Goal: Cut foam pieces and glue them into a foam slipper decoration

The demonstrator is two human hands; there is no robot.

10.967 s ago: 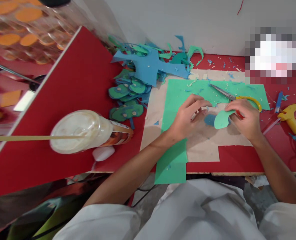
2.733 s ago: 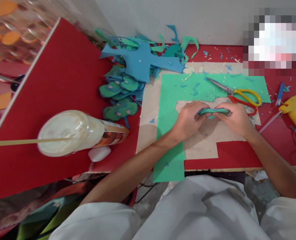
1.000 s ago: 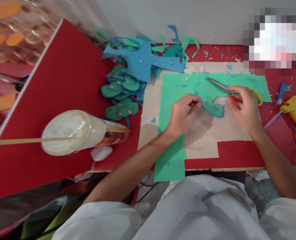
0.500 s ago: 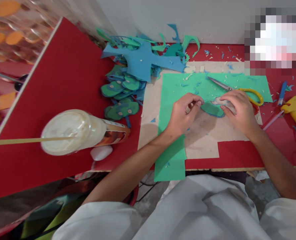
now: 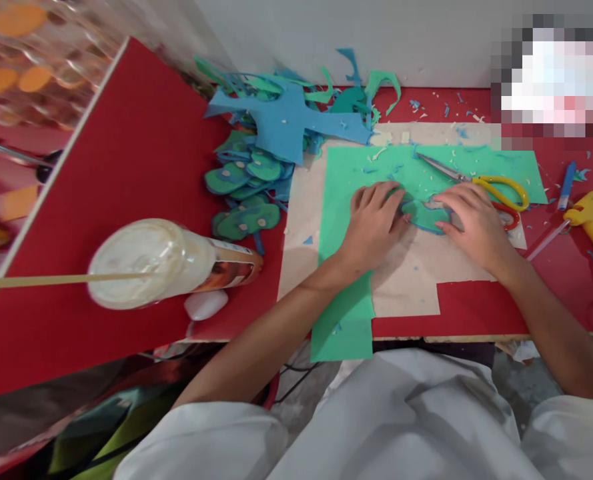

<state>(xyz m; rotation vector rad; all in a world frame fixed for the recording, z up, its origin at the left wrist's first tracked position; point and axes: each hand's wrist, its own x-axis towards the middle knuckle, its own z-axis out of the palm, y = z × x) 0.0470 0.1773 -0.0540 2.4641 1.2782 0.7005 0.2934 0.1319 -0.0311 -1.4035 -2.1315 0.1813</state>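
A small green foam cutout (image 5: 425, 217) with a blue edge lies over the paper between my hands. My left hand (image 5: 377, 215) has its fingers curled over the cutout's left end, with the thumb at the near edge. At the other end, my right hand (image 5: 469, 217) grips it between the thumb and the fingers. A pale bit shows by the right fingertips, too small to name. Yellow-and-red-handled scissors (image 5: 456, 176) lie just beyond my right hand on a green foam sheet (image 5: 346, 173). Beneath is beige paper (image 5: 406, 293).
Stacked green-and-blue foam cutouts (image 5: 246, 217) and blue foam scraps (image 5: 281, 123) sit at the back left. A lidded drink cup (image 5: 146, 263) with a straw stands left. To the right lie a yellow glue gun (image 5: 589, 213) and a blue cutter (image 5: 567, 185). A red board (image 5: 126, 153) angles at left.
My left hand has turned palm down, from a raised pinch to fingers laid over the cutout's left end. My right hand stays at the right end, its fingers slightly shifted.
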